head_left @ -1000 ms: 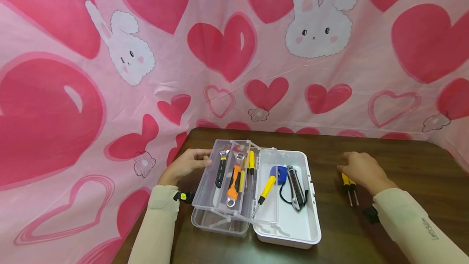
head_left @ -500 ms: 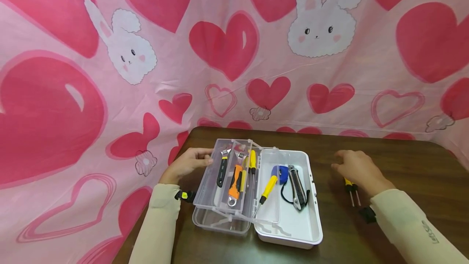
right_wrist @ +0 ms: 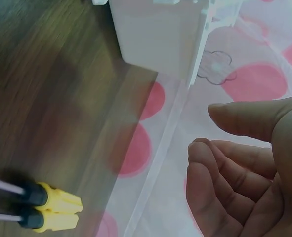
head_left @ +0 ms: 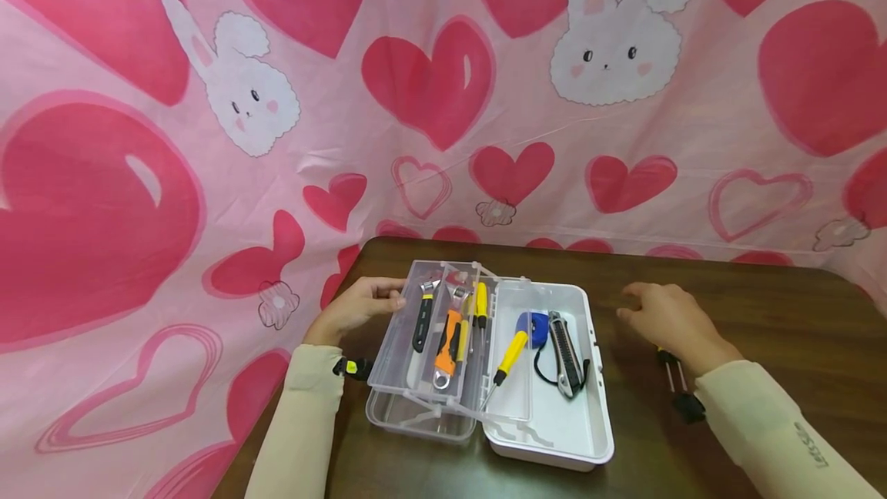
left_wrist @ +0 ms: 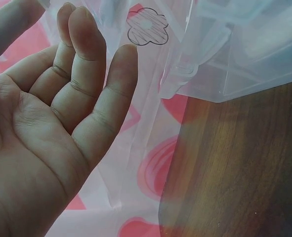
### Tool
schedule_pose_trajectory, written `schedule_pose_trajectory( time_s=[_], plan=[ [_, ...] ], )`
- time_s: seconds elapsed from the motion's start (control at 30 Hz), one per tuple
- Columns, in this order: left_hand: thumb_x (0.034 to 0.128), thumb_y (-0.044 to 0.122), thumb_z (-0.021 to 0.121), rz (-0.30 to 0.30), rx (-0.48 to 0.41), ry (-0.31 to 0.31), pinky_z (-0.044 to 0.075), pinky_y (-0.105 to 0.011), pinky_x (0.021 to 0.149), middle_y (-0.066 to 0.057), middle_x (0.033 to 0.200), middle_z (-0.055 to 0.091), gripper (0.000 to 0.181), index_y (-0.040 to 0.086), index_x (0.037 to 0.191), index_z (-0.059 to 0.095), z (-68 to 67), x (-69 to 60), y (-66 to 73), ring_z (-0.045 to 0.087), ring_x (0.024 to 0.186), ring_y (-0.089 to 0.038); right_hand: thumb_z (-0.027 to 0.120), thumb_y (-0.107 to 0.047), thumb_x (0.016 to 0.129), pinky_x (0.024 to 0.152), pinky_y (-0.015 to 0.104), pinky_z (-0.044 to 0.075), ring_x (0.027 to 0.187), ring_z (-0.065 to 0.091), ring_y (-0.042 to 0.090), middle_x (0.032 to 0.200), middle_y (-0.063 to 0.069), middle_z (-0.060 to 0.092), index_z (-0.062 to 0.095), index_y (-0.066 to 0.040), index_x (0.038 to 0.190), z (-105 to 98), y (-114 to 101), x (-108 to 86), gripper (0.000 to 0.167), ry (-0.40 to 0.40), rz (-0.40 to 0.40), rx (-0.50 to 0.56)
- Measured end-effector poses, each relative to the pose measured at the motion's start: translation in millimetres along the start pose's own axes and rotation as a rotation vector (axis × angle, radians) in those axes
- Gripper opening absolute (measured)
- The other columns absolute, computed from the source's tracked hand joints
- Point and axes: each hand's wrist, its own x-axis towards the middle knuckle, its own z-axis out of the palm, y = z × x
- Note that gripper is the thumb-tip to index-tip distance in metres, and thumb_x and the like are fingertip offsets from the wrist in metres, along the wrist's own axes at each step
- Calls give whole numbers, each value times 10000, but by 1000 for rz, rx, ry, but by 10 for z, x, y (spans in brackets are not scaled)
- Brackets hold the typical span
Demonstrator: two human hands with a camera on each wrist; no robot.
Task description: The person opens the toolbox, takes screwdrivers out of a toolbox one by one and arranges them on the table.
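Note:
My left hand (head_left: 356,308) is at the left edge of a raised clear plastic tray (head_left: 388,356); its fingers are loosely bent in the left wrist view, and whether it touches the tray I cannot tell. Inside the tray lie a black-handled adjustable wrench (head_left: 421,322) and an orange-handled tool (head_left: 446,349). To the right, the white toolbox base (head_left: 578,437) holds a yellow screwdriver (head_left: 513,356), a blue tape measure (head_left: 537,329) and a utility knife (head_left: 567,353). My right hand (head_left: 675,322), relaxed and holding nothing, hovers above two yellow screwdrivers (right_wrist: 59,210) on the table, partly hidden in the head view.
A clear lower compartment (head_left: 423,426) sits beneath the tray, hinged beside the white base. Another yellow-handled screwdriver (head_left: 481,303) stands by the tray's right side. The brown wooden table (head_left: 644,437) meets a pink heart-patterned cloth (head_left: 513,91) at the back and left.
My right hand has moved left, away from the two screwdrivers, which stay on the table. The left hand keeps its place by the tray. The head view has shifted slightly.

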Motion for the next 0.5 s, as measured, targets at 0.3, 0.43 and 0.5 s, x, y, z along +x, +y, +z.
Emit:
schedule_pose_trajectory(
  time_s=[0.3,0.43,0.5],
  plan=[
    [923,79,662,5,-6,-4,462,-464,955,-131,951,623,478,-80,1350,519,15,-17,72,571,918,-249,712,-335,870,736,584,502,858,633,353,997,182,684,614,12,1238,47,-104,-9,515,42,-50,11],
    [923,69,660,7,-1,-7,466,-456,951,-138,952,619,473,-82,1349,519,9,-16,67,569,915,-247,717,-320,866,730,567,512,830,638,323,967,160,688,620,12,1232,59,-146,-7,504,51,-71,11],
    [921,68,663,1,4,-5,465,-452,952,-144,954,624,475,-75,1351,521,-7,8,5,574,914,-250,719,-311,864,722,553,519,812,639,305,941,138,690,624,9,1229,67,-170,-5,495,54,-80,11]
  ],
)
